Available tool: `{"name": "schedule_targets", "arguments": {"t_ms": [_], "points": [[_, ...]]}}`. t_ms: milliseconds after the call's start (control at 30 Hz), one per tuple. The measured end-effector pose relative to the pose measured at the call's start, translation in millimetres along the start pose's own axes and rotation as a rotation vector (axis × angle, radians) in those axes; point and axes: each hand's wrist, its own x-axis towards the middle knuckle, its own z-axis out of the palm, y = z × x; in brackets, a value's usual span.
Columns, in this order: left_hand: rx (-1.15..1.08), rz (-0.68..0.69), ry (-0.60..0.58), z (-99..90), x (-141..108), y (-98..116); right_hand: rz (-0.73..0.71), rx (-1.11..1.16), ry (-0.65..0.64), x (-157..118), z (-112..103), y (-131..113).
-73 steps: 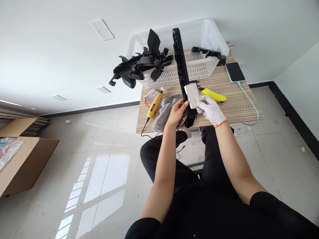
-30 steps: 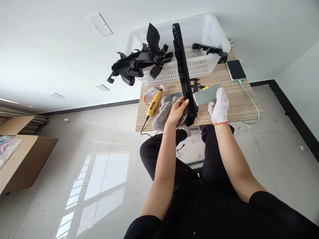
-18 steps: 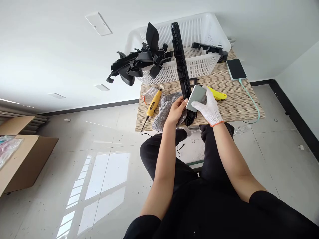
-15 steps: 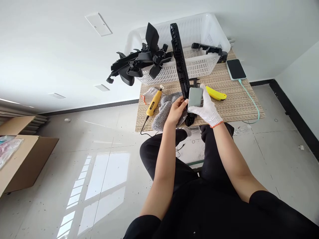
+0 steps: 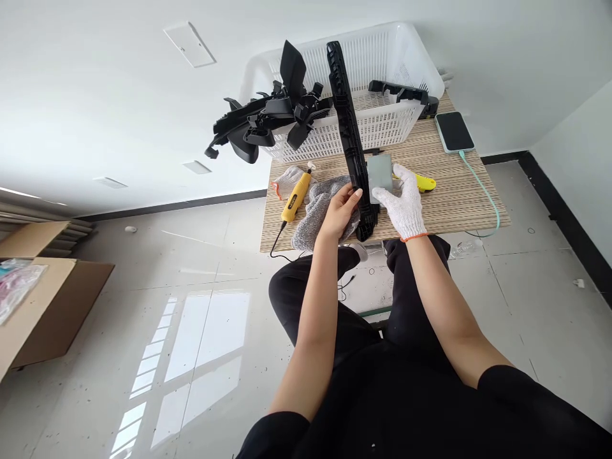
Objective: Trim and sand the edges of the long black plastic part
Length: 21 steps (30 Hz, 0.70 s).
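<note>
My bare left hand (image 5: 342,210) is closed around the lower part of a long black plastic trim piece (image 5: 348,121), thumb on its edge. The piece stands slanted over the table, its far end over the basket. My right hand (image 5: 404,201), in a white knit glove with an orange cuff, grips a flat grey-green rectangular pad (image 5: 380,175) between thumb and fingers, just right of the trim piece. Whether pad and piece touch, I cannot tell. Beneath my left hand lies a grey cloth (image 5: 313,220). A yellow utility knife (image 5: 425,183) is partly hidden behind my right hand.
A white plastic basket (image 5: 406,121) stands at the back of the table (image 5: 459,191), with several black plastic parts (image 5: 272,115) jutting over its left side. A corded yellow rotary tool (image 5: 296,196), a second glove (image 5: 288,180) and a charging phone (image 5: 454,132) lie around.
My right hand has moved the pad up and slightly right along the trim piece, covering more of the yellow knife. My left hand keeps its hold, almost unmoved.
</note>
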Motion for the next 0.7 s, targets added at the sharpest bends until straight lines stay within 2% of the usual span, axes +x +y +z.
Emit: {"name": "schedule_targets", "arguments": {"t_ms": [100, 333, 467, 600, 700], "points": [[-0.008, 0.006, -0.015, -1.5, 0.3, -1.9, 0.008, 0.050, 0.024, -3.0, 2.4, -6.3], [-0.004, 0.008, -0.019, 0.3, -0.4, 0.1, 0.071, 0.085, -0.089, -0.5, 6.4, -12.7], [-0.020, 0.005, -0.003, 1.3, -0.2, 0.9, 0.100, 0.093, -0.018, 1.0, 7.5, -14.2], [-0.018, 0.002, -0.019, 0.7, -0.1, -0.1, 0.132, 0.067, -0.097, -1.1, 8.0, -18.5], [-0.009, 0.001, -0.012, 0.2, -0.2, -0.8, 0.117, 0.085, 0.024, -0.6, 8.8, -18.1]]}}
